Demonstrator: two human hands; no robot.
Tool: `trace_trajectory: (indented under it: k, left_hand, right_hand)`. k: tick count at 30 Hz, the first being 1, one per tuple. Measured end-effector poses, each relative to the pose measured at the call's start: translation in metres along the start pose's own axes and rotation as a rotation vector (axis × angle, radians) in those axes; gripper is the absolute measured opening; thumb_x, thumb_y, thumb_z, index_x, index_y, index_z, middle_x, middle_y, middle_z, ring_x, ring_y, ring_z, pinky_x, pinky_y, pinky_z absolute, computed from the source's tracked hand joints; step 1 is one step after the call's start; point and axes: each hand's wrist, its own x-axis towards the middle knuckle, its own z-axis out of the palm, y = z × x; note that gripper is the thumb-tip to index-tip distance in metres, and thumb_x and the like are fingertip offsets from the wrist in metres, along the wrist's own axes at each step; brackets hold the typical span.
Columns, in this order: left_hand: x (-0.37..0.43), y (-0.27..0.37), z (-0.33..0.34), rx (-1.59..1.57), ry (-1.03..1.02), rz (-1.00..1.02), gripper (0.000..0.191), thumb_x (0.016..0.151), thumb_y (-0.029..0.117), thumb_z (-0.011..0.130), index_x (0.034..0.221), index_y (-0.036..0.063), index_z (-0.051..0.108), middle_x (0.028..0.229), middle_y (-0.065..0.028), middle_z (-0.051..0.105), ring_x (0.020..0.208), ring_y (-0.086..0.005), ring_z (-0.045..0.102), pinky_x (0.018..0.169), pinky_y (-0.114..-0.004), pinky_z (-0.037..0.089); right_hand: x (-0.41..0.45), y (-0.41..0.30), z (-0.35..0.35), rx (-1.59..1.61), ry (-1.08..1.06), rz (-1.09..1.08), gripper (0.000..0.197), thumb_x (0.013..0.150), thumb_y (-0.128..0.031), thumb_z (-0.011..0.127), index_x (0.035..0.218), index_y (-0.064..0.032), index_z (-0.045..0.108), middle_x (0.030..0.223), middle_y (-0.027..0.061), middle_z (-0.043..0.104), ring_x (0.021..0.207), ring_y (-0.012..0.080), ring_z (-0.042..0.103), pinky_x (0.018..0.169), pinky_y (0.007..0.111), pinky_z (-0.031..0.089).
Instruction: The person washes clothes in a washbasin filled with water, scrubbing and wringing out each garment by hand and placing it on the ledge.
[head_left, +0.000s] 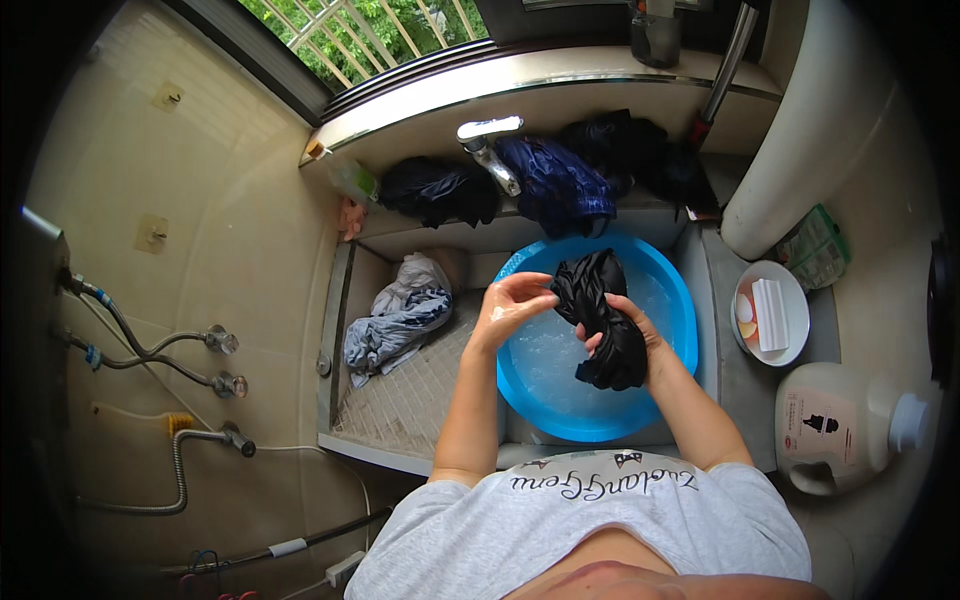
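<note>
A twisted bundle of wet black cloth (600, 315) is held above a round blue plastic basin (679, 300). My right hand (634, 322) grips the middle of the bundle, thumb on top and fingers curled beneath. My left hand (517, 304) is at the bundle's upper left end, thumb and fingers apart. Its fingertips reach the edge of the cloth, and a patch of foam shows near the wrist. Cloudy water with bubbles (547, 367) fills part of the basin, which sits in a grey sink.
Grey and white clothes (401, 322) lie on the ribbed washboard (405, 397) at left. Behind the basin are a chrome faucet (491, 154), navy cloth (559, 184) and dark clothes (439, 191). On the right stand a white bowl (739, 337) holding a white bar and a large jug (832, 427).
</note>
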Motion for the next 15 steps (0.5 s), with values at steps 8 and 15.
trace_trajectory:
  k: [8,15]
  left_hand:
    - [0.012,-0.021,0.039,-1.065,-0.455,0.168,0.106,0.059,0.054,0.078,0.140,0.0108,0.023,0.133,-0.0169,0.041,0.122,-0.0318,0.043,0.100,-0.043,0.038]
    - [0.017,0.009,0.040,-0.817,-0.383,-0.055,0.052,0.063,0.029,0.076,0.103,0.0099,0.049,0.100,-0.0105,0.058,0.091,-0.0223,0.059,0.083,-0.033,0.048]
  right_hand:
    - [0.010,0.032,0.012,0.086,-0.411,0.169,0.062,0.080,-0.045,0.059,0.124,-0.0044,0.043,0.092,0.0124,0.051,0.064,0.0129,0.048,0.065,0.032,0.046]
    - [0.000,0.021,0.012,-0.413,0.098,0.048,0.052,0.078,-0.034,0.066,0.115,-0.0015,0.050,0.090,0.0146,0.059,0.065,0.0172,0.058,0.064,0.032,0.051]
